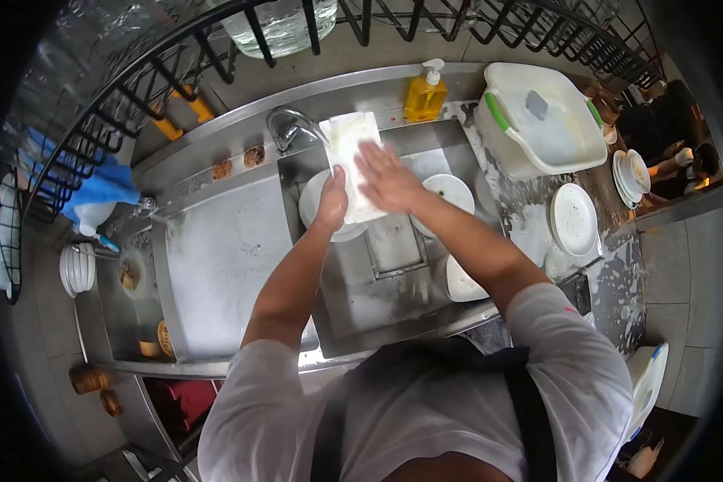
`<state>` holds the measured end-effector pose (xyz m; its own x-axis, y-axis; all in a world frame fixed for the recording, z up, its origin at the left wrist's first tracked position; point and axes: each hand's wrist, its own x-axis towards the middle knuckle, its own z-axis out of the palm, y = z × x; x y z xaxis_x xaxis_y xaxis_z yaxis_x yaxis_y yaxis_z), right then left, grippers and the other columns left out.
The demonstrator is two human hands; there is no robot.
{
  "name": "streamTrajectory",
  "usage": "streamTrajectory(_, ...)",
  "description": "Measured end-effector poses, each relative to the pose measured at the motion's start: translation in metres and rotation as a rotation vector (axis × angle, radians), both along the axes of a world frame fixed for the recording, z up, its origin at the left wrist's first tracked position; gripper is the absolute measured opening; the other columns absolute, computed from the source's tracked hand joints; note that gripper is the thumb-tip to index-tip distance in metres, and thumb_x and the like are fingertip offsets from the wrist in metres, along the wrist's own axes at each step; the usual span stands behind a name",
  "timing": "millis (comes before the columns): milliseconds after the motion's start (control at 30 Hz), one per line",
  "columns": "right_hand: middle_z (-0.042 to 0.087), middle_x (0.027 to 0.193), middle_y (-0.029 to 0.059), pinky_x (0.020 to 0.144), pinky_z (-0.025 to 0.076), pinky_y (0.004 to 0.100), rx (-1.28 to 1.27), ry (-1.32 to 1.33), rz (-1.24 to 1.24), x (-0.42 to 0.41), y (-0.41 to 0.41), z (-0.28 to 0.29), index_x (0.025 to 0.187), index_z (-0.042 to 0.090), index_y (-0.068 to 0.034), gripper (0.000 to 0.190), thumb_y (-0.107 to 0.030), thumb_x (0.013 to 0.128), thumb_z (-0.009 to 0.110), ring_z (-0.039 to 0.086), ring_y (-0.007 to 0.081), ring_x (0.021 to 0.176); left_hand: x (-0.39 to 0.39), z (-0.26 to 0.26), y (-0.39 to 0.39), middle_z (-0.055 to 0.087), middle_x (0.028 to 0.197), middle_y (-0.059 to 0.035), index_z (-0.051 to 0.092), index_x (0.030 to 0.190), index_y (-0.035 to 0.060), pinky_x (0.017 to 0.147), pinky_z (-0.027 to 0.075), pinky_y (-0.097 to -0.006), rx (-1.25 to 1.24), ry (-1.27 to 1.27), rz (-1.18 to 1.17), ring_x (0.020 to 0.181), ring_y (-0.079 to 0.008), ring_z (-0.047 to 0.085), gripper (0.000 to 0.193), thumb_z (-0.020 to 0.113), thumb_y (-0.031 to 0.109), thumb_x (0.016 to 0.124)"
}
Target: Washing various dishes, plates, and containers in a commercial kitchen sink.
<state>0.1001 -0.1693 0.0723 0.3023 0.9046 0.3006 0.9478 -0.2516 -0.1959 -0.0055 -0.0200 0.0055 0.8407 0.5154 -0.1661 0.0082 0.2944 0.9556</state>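
Note:
My left hand (332, 202) grips the lower left edge of a white rectangular plate (352, 132), tilted up over the metal sink basin (361, 316). Flat against its face lies my right hand (388, 181), fingers slightly apart. The spout of a chrome faucet (289, 123) ends at the plate's upper left side. Below, a white round dish (313, 202) is partly hidden by the plate and my left hand. To the right in the basin are a white round plate (449, 188) with green scraps and a white squarish dish (463, 283), partly covered by my right forearm.
A foamy basin (229, 265) lies left, with two brown scrubbers (238, 162) behind. A yellow soap pump bottle (425, 96) and white tub (542, 126) line the back. Right are an oval plate (573, 220) and stacked plates (629, 175). A black wire rack (361, 24) hangs above.

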Motion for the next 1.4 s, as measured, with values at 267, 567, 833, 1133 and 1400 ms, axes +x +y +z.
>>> streamTrajectory(267,0.028,0.156,0.0272,0.122,0.012,0.0529,-0.094,0.076,0.411,-0.031,0.006,-0.031,0.148,0.032,0.007,0.065,-0.037,0.101,0.04,0.021,0.0364,0.149,-0.014,0.023,0.033,0.049,0.142,-0.0165,0.04,0.143,-0.0089,0.111,0.032,-0.035,-0.012,0.079,0.023,0.13,-0.0231,0.045,0.075,0.033,0.055,0.105)
streamTrajectory(567,0.034,0.155,0.023,0.121,0.017,0.0503,-0.016,0.015,0.348,0.008,0.032,-0.011,0.147,0.035,0.005,0.06,-0.032,0.1,0.041,0.028,0.032,0.147,-0.009,0.008,0.011,0.051,0.142,-0.0218,0.045,0.139,-0.0106,0.113,0.032,-0.034,0.144,-0.03,0.009,0.135,-0.0272,0.045,0.068,0.03,0.048,0.107)
streamTrajectory(833,0.04,0.152,0.0203,0.12,0.02,0.0497,0.021,0.005,0.234,0.0,0.04,-0.012,0.144,0.042,0.001,0.054,-0.027,0.098,0.044,0.032,0.0337,0.145,-0.014,0.022,0.021,0.051,0.142,-0.015,0.045,0.141,-0.0085,0.111,0.032,-0.0343,0.102,0.014,-0.095,0.13,-0.0221,0.045,0.071,0.033,0.052,0.106)
streamTrajectory(1133,0.031,0.158,0.0181,0.122,0.014,0.0509,-0.059,0.046,0.32,-0.03,0.007,-0.01,0.147,0.038,0.001,0.059,-0.031,0.099,0.047,0.023,0.0305,0.149,0.004,0.008,0.047,0.048,0.143,-0.0149,0.039,0.144,-0.0069,0.109,0.036,-0.0366,-0.018,0.079,0.063,0.131,-0.0236,0.045,0.076,0.032,0.058,0.104)
streamTrajectory(1400,0.039,0.153,0.0189,0.121,0.018,0.0511,0.015,0.166,-0.09,-0.022,0.003,-0.017,0.145,0.044,-0.002,0.06,-0.031,0.093,0.052,0.029,0.0328,0.146,0.034,-0.005,0.016,0.047,0.143,-0.0148,0.038,0.145,-0.0052,0.111,0.034,-0.0371,-0.039,0.101,-0.072,0.125,-0.0232,0.048,0.062,0.043,0.042,0.105)
